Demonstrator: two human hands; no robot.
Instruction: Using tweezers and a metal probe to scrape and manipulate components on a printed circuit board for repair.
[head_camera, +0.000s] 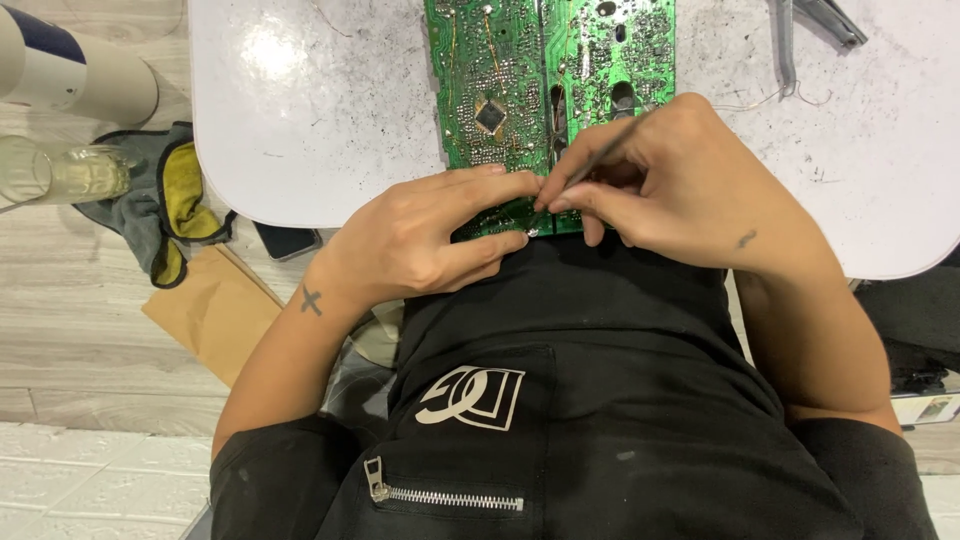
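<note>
A green circuit board lies solder side up on a white table, reaching from the far edge to the near edge. My left hand pinches the board's near edge between thumb and fingers. My right hand grips a thin dark metal tool like a pen, its tip touching the board by my left fingertips. The board's near end is mostly hidden under both hands.
Metal pliers lie at the table's far right. On the wooden floor to the left are a grey and yellow cloth, a brown paper bag, a clear glass bottle, a white cylinder and a dark phone.
</note>
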